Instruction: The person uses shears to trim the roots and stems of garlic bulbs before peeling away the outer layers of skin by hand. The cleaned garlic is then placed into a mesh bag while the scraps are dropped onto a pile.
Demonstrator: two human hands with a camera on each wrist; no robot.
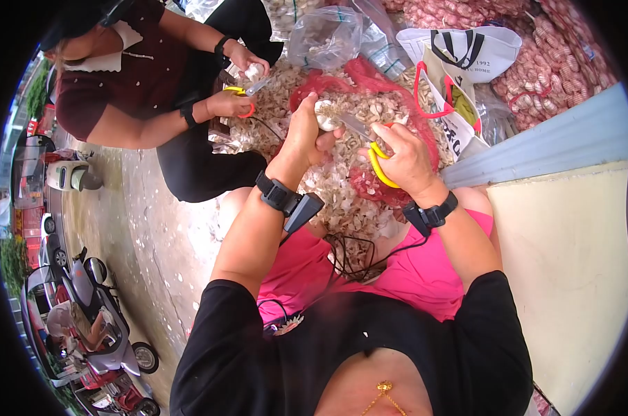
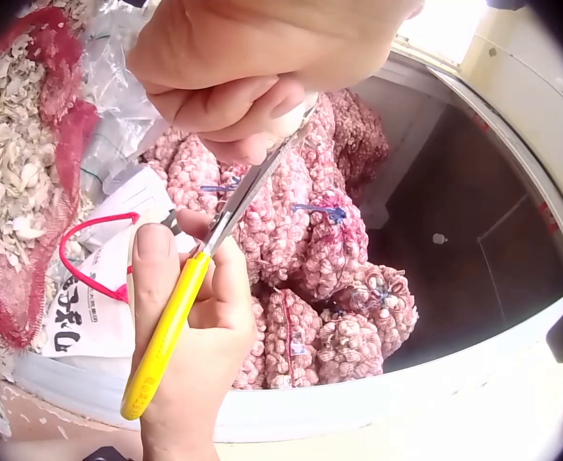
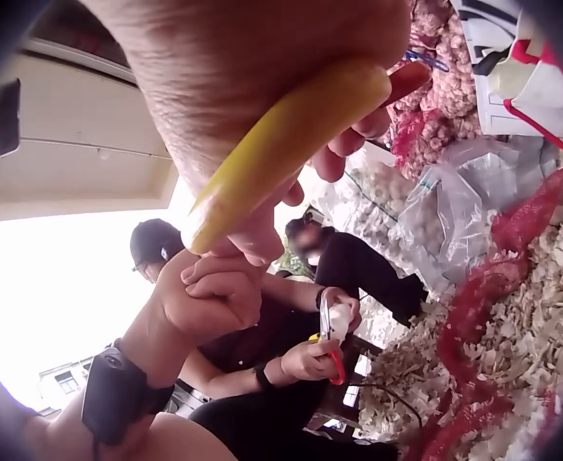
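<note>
My left hand [image 1: 304,133] grips a white garlic bulb [image 1: 325,116] above the pile of peels. In the left wrist view the curled fingers cover most of the bulb. With my right hand [image 1: 405,161] I hold yellow-handled scissors [image 1: 378,168], thumb and fingers round the handles. Their metal blades [image 2: 255,181] reach up to the bulb beside the left fingers. Seen from the right wrist, one yellow handle [image 3: 286,144] crosses the palm, and the blades are hidden there.
Garlic peels [image 1: 352,191] and red netting [image 1: 359,73] spread below my hands. A white bag [image 1: 459,52] and net sacks of garlic [image 1: 546,76] stand at the far right. Opposite, another person [image 1: 113,97] trims garlic with scissors. A pale blue ledge [image 1: 550,132] borders the right side.
</note>
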